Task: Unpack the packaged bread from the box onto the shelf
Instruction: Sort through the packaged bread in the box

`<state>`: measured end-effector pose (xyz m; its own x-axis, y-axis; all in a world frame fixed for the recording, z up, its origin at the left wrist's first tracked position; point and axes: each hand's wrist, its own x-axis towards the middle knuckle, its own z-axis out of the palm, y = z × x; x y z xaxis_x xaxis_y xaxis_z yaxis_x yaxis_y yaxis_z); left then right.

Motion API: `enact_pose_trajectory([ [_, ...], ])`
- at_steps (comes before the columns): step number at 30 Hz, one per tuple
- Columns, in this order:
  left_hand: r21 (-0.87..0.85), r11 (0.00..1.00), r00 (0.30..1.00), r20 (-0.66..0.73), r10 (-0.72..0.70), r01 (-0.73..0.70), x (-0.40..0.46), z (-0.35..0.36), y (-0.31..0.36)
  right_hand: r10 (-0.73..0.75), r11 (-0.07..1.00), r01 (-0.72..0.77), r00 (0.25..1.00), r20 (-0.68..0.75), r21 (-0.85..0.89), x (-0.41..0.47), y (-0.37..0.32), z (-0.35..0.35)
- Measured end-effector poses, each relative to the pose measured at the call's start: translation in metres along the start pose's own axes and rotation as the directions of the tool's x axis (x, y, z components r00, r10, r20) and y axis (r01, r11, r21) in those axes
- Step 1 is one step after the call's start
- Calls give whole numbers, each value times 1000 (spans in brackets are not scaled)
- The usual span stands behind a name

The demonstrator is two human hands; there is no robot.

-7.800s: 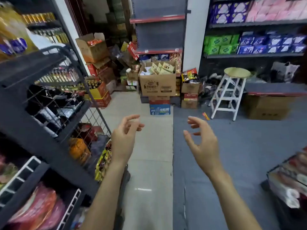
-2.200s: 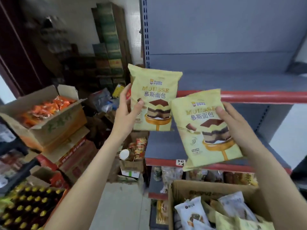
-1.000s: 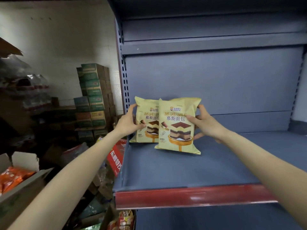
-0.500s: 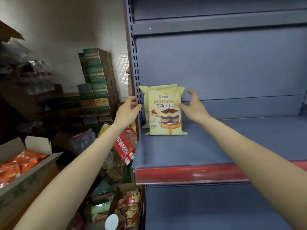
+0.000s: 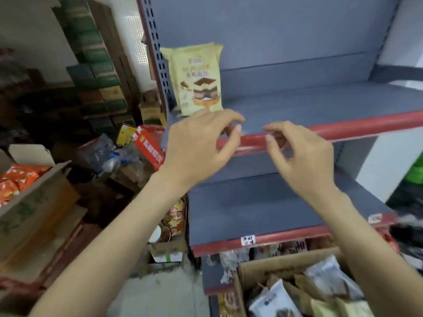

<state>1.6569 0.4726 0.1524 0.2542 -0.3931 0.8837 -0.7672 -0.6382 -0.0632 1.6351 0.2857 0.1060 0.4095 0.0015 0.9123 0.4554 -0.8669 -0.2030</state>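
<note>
1. Bread packs (image 5: 198, 81): two yellow packs upright at far-left rear of upper shelf (image 5: 320, 104), one behind the other.
2. Left hand (image 5: 199, 147): grip empty, fingers loosely curled, in front of shelf's red edge.
3. Right hand (image 5: 302, 156): same, grip empty.
4. Box (image 5: 286, 266): bottom right, w/ more packs inside.

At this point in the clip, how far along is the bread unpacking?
Done: two yellow bread packs stand upright at the left end of the upper shelf. In hand: nothing; the left hand and right hand are both empty. Left: the cardboard box below holds more packs.
</note>
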Motion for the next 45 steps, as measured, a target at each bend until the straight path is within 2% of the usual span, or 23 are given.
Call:
enact_pose_trajectory([
  [1, -46, 998, 999, 30, -29, 31, -16, 6, 16, 10, 1000, -9, 1000, 22, -13, -23, 4, -10],
  [3, -116, 983, 981, 147, -128, 145, -52, 20, 49, 70, 998, -68, 983, 169, -14, -71, 16, -29],
  [4, -131, 964, 950, 244, -195, 231, -70, 28, 65, 126, 992, -129, 954, 271, -7, -97, 26, -38],
  [5, -134, 933, 890, 369, -266, 335, -90, 37, 81, 193, 978, -206, 906, 377, -6, -121, 36, -47],
  [7, -87, 848, 688, 630, -360, 524, -129, 57, 111, 306, 938, -346, 773, 556, -36, -171, 60, -64],
  [8, -34, 818, 577, 727, -374, 574, -149, 68, 125, 336, 921, -386, 706, 623, -58, -196, 72, -73],
  [10, 72, 794, 397, 837, -377, 604, -188, 90, 152, 383, 892, -435, 586, 714, -122, -243, 93, -92],
  [12, 170, 747, 242, 880, -408, 642, -225, 109, 177, 413, 875, -446, 489, 768, -187, -291, 114, -108],
  [15, 285, 609, 46, 882, -470, 740, -281, 137, 213, 475, 827, -491, 345, 809, -276, -358, 145, -129],
  [17, 337, 455, -69, 857, -510, 824, -316, 153, 237, 535, 788, -503, 273, 799, -356, -396, 163, -141],
  [19, 362, 234, -192, 823, -534, 902, -340, 169, 258, 611, 743, -495, 230, 757, -450, -420, 180, -151],
  [21, 386, 83, -282, 789, -546, 919, -352, 186, 275, 717, 648, -513, 160, 679, -563, -434, 195, -156],
  [22, 397, 50, -308, 778, -548, 916, -355, 197, 282, 757, 608, -501, 130, 641, -616, -439, 204, -158],
  [23, 408, 37, -322, 770, -550, 912, -356, 208, 289, 762, 613, -464, 135, 633, -639, -444, 211, -158],
  [26, 426, 16, -356, 775, -522, 905, -361, 248, 305, 636, 762, -339, 230, 737, -552, -449, 240, -149],
  [27, 437, 3, -375, 774, -510, 899, -364, 261, 309, 584, 803, -312, 236, 777, -509, -446, 253, -143],
  [29, 460, -57, -422, 751, -508, 886, -368, 282, 315, 525, 839, -266, 171, 834, -474, -439, 279, -128],
  [31, 469, -122, -457, 716, -528, 875, -374, 296, 323, 566, 807, -244, 60, 822, -538, -437, 301, -115],
  [33, 488, -99, -457, 702, -547, 867, -377, 304, 331, 620, 755, -242, -42, 784, -610, -442, 311, -106],
  [35, 493, -49, -434, 710, -555, 869, -379, 309, 337, 644, 711, -287, -98, 758, -642, -449, 309, -102],
  [37, 495, 20, -403, 729, -553, 869, -381, 311, 339, 692, 654, -339, -93, 716, -676, -454, 302, -98],
  [41, 495, 38, -407, 753, -517, 868, -379, 306, 333, 783, 553, -389, -62, 619, -737, -461, 296, -97],
  [45, 468, 62, -364, 756, -544, 881, -384, 288, 320, 801, 541, -350, -64, 596, -765, -467, 286, -98],
])
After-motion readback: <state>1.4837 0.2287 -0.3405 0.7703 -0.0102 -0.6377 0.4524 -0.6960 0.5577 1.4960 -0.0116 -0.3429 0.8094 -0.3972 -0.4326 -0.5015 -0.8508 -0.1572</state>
